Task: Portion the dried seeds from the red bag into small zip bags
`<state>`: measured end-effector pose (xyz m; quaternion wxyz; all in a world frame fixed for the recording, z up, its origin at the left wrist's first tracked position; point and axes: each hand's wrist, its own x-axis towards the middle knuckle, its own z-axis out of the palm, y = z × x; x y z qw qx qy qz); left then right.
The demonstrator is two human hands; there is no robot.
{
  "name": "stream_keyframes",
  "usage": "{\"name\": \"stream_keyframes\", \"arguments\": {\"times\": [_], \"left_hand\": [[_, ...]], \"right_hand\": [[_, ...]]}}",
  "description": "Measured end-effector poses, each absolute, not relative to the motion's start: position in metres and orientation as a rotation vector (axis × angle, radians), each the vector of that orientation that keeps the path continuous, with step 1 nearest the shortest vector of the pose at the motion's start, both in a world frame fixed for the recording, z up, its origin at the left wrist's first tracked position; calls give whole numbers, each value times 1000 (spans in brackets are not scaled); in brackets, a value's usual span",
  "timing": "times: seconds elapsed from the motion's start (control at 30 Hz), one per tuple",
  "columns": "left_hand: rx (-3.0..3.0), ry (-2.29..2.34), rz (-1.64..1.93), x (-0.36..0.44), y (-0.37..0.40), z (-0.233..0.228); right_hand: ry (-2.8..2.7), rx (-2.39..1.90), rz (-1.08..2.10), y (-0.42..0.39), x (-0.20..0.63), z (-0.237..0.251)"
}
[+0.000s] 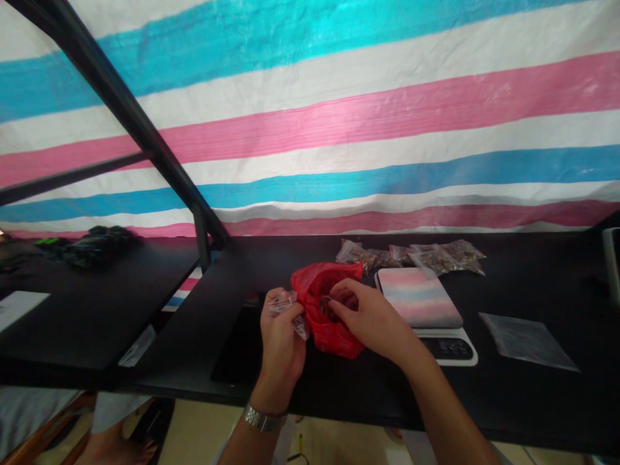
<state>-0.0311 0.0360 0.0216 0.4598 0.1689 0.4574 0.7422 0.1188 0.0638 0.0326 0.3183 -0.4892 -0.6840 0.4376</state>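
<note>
My left hand (pixel 281 345) is closed around a crumpled clear plastic bag (pixel 283 302), right against the side of a red plastic bag (pixel 334 341). The red bag stands with its mouth open and has small brown dried pieces inside. At that mouth, my right hand (pixel 371 316) has its thumb and fingers pinched together; what they hold, if anything, is too small to make out. Just right of the red bag lies a white digital scale (pixel 421 300) with a shiny plate, partly behind my right wrist.
Several clear zip bags (pixel 440 258) of brown dried pieces lie behind the scale. A flat clear bag (pixel 527 341) is to its right. A dark slanting frame bar (pixel 130 123) rises at left, before a striped sheet (pixel 339 142). A seated person's leg (pixel 113 420) shows at lower left.
</note>
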Motion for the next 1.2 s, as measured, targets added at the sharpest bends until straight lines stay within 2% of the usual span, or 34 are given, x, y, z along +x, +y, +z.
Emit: {"name": "stream_keyframes", "arguments": {"times": [0.37, 0.8, 1.2], "left_hand": [[520, 1206, 1812, -29, 37, 15], [724, 1527, 1639, -40, 12, 13], [790, 1554, 1497, -30, 45, 3]], "right_hand": [[-1818, -1296, 1193, 66, 118, 24], [-1911, -1518, 775, 74, 121, 19], [-2072, -1398, 860, 69, 118, 24]]}}
